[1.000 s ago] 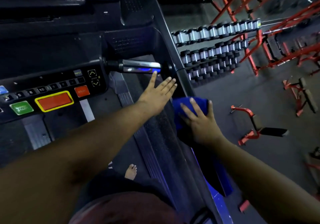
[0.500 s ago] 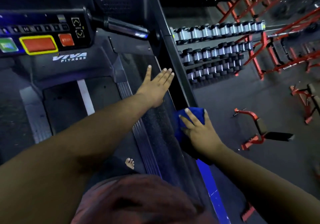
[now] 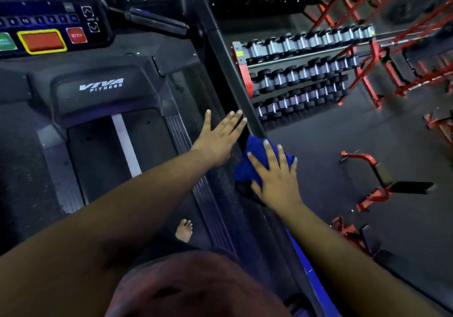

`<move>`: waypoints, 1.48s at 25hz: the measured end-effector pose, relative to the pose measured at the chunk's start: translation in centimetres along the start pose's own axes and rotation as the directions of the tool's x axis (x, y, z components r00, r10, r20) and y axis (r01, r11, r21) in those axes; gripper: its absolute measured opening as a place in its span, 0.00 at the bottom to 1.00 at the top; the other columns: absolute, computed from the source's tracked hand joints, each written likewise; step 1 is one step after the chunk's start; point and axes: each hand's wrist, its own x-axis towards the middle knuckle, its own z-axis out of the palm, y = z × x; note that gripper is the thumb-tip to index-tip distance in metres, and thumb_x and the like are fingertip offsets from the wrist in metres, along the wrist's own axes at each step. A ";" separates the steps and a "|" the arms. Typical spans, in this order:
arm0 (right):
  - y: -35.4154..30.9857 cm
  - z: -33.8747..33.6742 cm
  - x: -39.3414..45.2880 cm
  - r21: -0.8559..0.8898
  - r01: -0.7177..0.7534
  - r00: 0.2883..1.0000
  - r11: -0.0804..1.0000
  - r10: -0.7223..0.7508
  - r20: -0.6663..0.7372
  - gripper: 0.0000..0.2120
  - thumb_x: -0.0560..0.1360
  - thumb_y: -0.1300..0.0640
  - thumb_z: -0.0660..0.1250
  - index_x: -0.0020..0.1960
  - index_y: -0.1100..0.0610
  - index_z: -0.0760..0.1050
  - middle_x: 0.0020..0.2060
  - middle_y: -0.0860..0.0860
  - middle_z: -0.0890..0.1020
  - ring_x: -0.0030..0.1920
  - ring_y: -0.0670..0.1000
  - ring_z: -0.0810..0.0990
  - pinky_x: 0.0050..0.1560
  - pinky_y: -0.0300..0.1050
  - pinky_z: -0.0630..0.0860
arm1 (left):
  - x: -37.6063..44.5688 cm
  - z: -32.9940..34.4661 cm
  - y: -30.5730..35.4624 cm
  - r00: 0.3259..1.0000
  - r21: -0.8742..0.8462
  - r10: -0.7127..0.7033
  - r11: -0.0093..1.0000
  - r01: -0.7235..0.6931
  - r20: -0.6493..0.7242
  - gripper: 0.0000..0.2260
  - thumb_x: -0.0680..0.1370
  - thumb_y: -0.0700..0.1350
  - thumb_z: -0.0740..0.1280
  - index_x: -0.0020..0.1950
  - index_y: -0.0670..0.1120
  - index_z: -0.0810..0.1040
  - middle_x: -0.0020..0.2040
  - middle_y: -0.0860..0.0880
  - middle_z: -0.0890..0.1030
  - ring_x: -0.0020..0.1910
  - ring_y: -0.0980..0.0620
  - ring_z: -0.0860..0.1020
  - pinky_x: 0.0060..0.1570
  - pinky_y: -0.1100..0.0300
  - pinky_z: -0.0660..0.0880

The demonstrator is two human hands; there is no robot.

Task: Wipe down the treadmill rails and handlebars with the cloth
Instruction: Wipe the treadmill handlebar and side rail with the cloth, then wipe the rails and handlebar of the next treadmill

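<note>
Two flat hands I see at the rail (image 3: 221,54): right hand (image 3: 277,181) pressing the cloth (image 3: 255,159) on it, left hand (image 3: 220,137) splayed just beside.

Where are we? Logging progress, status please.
Right hand flat, pressing blue cloth on right rail. Left hand open alongside it. Nothing blocking.

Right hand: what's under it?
The blue cloth, pressed flat by the right hand onto the treadmill's right side rail. The rail surface beneath the cloth is covered and not visible.
</note>
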 end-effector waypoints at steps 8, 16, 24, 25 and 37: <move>0.2 1.0 -4.4 0.178 -0.106 0.991 0.978 0.118 -0.056 0.40 0.75 0.49 0.68 0.78 0.37 0.47 0.80 0.56 0.50 0.72 0.66 0.61 0.64 0.68 0.70 | -1.3 -0.8 0.1 0.998 -0.014 0.028 1.000 -0.027 0.063 0.47 0.77 0.52 0.68 0.80 0.46 0.34 0.81 0.47 0.36 0.81 0.49 0.40 0.71 0.29 0.39; -1.0 -1.0 -0.3 0.235 -0.260 0.965 0.936 0.259 0.036 0.43 0.75 0.40 0.66 0.78 0.37 0.40 0.76 0.60 0.55 0.65 0.64 0.70 0.58 0.65 0.72 | -3.1 -0.3 5.2 0.983 -0.302 -0.086 0.944 0.133 0.162 0.44 0.78 0.53 0.68 0.81 0.50 0.38 0.82 0.46 0.41 0.81 0.47 0.45 0.76 0.36 0.42; -1.4 -1.7 -9.1 0.289 -0.125 0.971 0.949 0.177 -0.160 0.37 0.74 0.57 0.69 0.77 0.39 0.56 0.61 0.53 0.70 0.58 0.58 0.74 0.53 0.56 0.72 | -7.7 1.5 7.6 0.956 -0.851 0.098 0.487 0.198 0.278 0.32 0.79 0.53 0.68 0.78 0.43 0.61 0.74 0.45 0.71 0.71 0.48 0.71 0.71 0.57 0.66; -2.3 -2.7 -8.5 0.335 -0.070 0.973 0.940 0.139 -0.186 0.39 0.74 0.56 0.69 0.77 0.38 0.54 0.62 0.53 0.70 0.58 0.57 0.74 0.54 0.56 0.72 | -8.5 1.2 7.3 0.971 -0.913 0.074 0.363 0.186 0.228 0.28 0.79 0.50 0.69 0.75 0.42 0.66 0.69 0.45 0.76 0.67 0.50 0.75 0.68 0.57 0.70; -15.9 -8.0 -5.3 0.907 0.010 0.999 0.420 -0.032 0.003 0.09 0.72 0.52 0.76 0.40 0.48 0.75 0.42 0.50 0.75 0.40 0.45 0.74 0.44 0.36 0.71 | -26.8 -1.7 -5.1 0.941 -0.938 -0.336 0.333 0.091 -0.028 0.13 0.78 0.49 0.70 0.61 0.47 0.78 0.55 0.49 0.83 0.54 0.53 0.81 0.57 0.57 0.76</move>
